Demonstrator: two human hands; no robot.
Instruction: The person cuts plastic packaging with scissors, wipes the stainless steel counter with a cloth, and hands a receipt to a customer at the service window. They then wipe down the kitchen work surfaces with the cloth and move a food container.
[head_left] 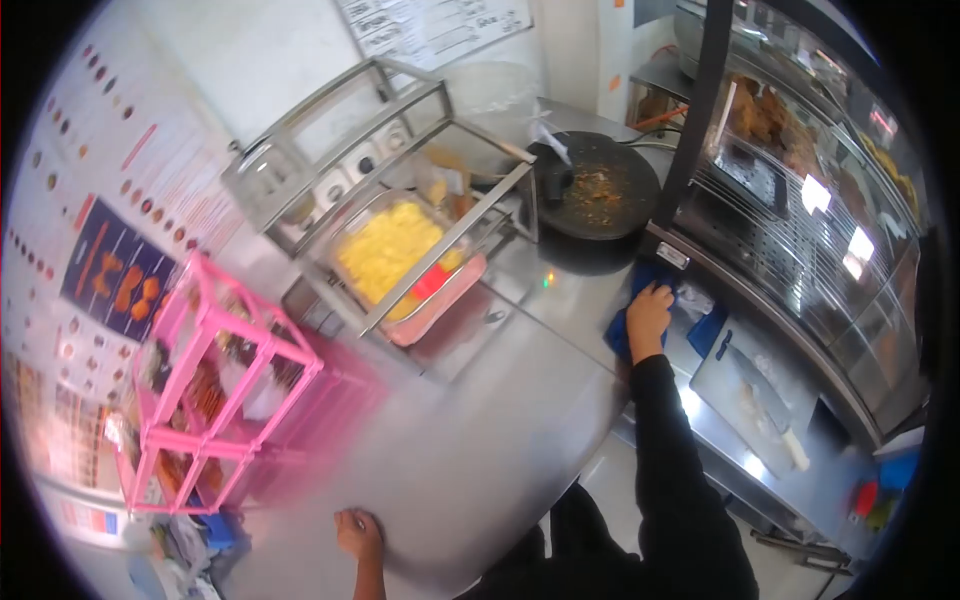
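Note:
My right hand [650, 315] is on a blue cloth [620, 338], its fingers bent over the fabric at the foot of the glass display case. Part of the cloth is hidden under the hand. Beside it lie another blue piece [708, 330] and some crumpled clear plastic [692, 300]. My left hand [358, 532] rests near the front of the steel counter [480, 410], loosely curled, with nothing visible in it.
A knife [768, 405] lies on a white cutting board [740, 385] at right, below the glass display case [800, 190]. A dark pan [597, 190] with food scraps stands behind. A metal rack [450, 235] surrounds a tray of yellow food [390, 250]. At left stands a pink rack [205, 390].

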